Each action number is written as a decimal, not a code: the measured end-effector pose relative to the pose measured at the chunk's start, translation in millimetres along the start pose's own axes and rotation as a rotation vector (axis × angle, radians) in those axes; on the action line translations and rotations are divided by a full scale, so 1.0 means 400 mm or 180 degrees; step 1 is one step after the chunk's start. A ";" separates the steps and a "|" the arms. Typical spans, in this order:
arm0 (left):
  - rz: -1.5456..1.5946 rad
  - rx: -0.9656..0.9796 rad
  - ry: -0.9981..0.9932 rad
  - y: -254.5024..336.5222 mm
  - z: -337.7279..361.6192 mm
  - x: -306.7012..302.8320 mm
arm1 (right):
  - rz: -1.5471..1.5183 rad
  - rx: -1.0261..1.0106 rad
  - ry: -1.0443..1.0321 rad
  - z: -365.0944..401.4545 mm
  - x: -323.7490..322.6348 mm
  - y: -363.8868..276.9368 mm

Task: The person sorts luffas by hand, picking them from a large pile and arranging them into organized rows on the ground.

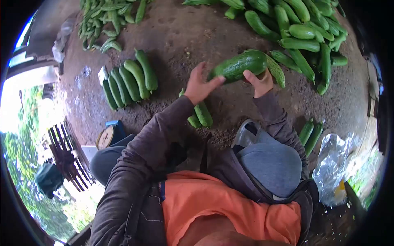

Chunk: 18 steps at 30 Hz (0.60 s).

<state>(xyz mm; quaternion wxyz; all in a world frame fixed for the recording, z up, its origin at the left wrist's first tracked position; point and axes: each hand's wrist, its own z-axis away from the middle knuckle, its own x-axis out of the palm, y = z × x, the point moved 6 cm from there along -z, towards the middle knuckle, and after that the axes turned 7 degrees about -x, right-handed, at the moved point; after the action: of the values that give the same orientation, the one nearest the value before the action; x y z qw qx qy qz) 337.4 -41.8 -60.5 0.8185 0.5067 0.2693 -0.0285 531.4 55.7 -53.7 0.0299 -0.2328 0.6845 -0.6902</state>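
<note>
Floor (172,37): dirt-smeared, under large cucumber (242,65)
Pile of cucumbers (301,31): beyond large cucumber, to its right
Row of cucumbers (130,82): side by side, well left of large cucumber
Large cucumber: between hands, long axis crosswise, right end slanting away from body; both hands at it, left hand at near end, right hand at far end
Left hand (199,88): thumb and fingers spread, thumb tip at large cucumber's left end
Right hand (262,85): pinching large cucumber's right end, thumb on near side, fingers partly hidden
Bumpy cucumber (278,74): just right of large cucumber, contact unclear
</note>
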 end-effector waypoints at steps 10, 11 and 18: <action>0.3875 -0.1644 -0.1407 -0.035 0.074 -0.044 | 0.2101 -0.2707 -0.2258 0.105 0.269 -0.040; 0.3569 -0.1631 -0.1215 -0.056 0.067 -0.071 | 0.2322 -0.2730 -0.2282 0.097 0.263 -0.034; 0.2083 -0.1341 0.0579 -0.292 0.118 -0.333 | 0.2623 -0.1735 -0.1239 0.074 0.094 0.036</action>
<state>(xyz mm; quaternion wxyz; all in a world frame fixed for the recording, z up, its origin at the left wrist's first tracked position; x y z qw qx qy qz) 206.0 -168.6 -77.1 0.8431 0.3872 0.1650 0.3346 504.9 13.6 -58.2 0.3635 -0.0677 0.8556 -0.3623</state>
